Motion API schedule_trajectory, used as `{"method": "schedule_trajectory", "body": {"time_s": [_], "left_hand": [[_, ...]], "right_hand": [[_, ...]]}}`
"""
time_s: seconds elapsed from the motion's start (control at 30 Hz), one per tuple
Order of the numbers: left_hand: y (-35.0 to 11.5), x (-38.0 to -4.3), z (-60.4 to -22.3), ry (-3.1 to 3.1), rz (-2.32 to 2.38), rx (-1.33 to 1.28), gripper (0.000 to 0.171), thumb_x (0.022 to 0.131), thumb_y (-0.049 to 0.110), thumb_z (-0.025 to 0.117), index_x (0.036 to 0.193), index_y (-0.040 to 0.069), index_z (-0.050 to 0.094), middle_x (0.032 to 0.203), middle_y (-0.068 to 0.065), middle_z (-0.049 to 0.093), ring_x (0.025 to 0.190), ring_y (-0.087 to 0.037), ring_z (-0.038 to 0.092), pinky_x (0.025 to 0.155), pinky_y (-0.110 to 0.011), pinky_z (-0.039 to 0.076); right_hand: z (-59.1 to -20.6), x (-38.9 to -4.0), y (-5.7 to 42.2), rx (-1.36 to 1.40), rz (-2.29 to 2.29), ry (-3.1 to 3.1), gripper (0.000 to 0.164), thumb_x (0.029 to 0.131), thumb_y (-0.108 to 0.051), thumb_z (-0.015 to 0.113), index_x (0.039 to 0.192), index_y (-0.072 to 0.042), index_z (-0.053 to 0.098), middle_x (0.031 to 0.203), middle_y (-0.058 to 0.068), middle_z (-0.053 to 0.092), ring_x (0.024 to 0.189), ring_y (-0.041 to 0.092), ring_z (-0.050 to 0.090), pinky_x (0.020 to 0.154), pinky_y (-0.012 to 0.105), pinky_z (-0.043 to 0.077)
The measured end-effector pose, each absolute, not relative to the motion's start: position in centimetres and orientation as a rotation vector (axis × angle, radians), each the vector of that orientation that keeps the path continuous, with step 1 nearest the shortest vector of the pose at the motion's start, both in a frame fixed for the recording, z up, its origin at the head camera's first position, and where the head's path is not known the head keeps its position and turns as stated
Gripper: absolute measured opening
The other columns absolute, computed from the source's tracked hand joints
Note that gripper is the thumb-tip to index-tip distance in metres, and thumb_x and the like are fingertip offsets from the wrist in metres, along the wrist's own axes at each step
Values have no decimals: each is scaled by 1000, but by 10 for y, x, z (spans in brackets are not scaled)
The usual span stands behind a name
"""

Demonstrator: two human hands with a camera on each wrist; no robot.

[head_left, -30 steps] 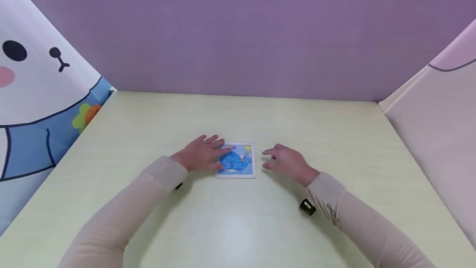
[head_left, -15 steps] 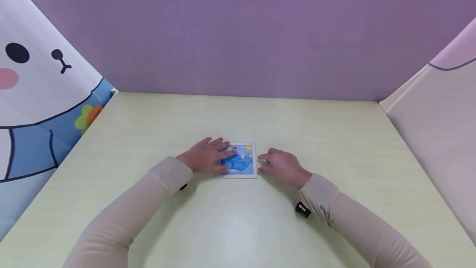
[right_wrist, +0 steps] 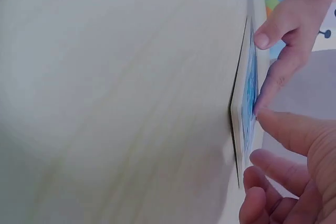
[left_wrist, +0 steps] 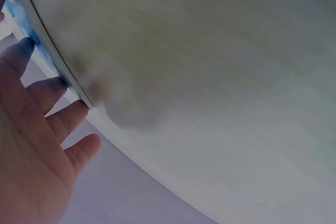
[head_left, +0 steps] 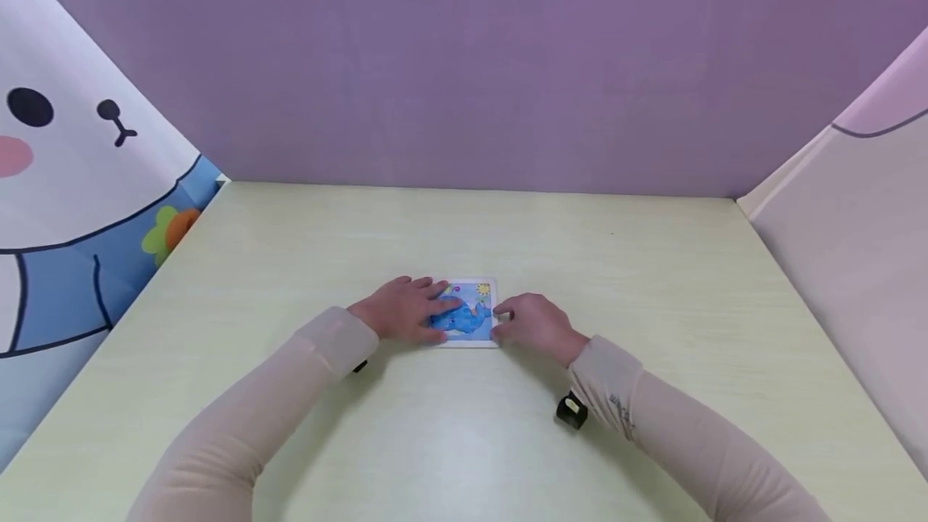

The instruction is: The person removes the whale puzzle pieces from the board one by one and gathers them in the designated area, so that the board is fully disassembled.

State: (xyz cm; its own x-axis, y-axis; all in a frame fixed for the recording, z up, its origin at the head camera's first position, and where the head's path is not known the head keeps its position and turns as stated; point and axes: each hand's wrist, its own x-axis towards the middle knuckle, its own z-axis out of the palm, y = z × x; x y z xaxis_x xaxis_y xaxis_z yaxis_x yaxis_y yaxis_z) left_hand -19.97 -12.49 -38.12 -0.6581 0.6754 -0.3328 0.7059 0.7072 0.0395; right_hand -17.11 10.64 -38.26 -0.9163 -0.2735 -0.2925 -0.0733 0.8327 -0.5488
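Observation:
A thin square picture board [head_left: 470,324] with a white border lies flat on the table, showing a blue whale and a yellow sun. My left hand [head_left: 406,311] rests on its left part with fingers spread, covering that side. In the left wrist view, the fingertips [left_wrist: 56,83] reach over the board's edge. My right hand [head_left: 535,325] is at the board's right edge, thumb and forefinger apart there. The right wrist view has the right thumb [right_wrist: 281,129] beside the board's near corner, the other fingers bent, and the left hand [right_wrist: 294,38] across the picture.
The pale wood-look table [head_left: 449,441] reaches back to a purple wall panel [head_left: 464,63]. A printed cartoon panel [head_left: 65,184] stands along the left, a pale one [head_left: 855,264] along the right. A small black device [head_left: 572,411] hangs under the right cuff.
My right hand has moved left from beside the board to its right edge. The left hand has slid slightly right over the picture, and the board has stayed nearly in place.

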Motion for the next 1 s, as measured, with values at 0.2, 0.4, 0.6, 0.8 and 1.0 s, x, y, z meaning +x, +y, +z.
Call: {"method": "schedule_trajectory", "body": {"time_s": [0.2,0.4,0.6,0.8,1.0], "left_hand": [[-125,-198,-380,2599,-140,1114,64,94,54,48,148,22,38,152,-14,33,136,-39,33,104,-55,33],[-127,-201,-380,2605,-181,1084,65,93,57,49,149,28,37,153,-10,32,136,-38,35,104,-54,34],[-129,-201,-379,2599,-151,1119,69,90,58,54,148,24,39,152,-13,34,133,-41,37,100,-55,37],[-130,-199,-380,2599,-64,1115,71,88,56,58,148,22,40,152,-15,33,134,-43,36,100,-57,38],[-129,-199,-380,2604,-82,1136,75,85,58,60,147,22,41,151,-16,34,133,-43,38,98,-56,39]], "right_hand": [[-382,-171,101,-254,-790,2635,39,82,-21,75,119,-10,68,91,0,64,77,15,54,65,28,42],[-380,-172,94,-311,-765,2664,41,83,-22,74,122,-9,67,83,0,60,70,15,52,59,27,38],[-380,-172,89,-359,-723,2676,40,84,-22,75,121,-9,67,93,1,66,74,14,53,61,26,38],[-383,-173,89,-369,-700,2684,41,83,-21,75,121,-9,67,104,3,68,76,15,54,61,26,39],[-385,-172,89,-399,-683,2683,39,84,-20,75,121,-10,68,108,4,68,85,17,56,71,30,43]]}}
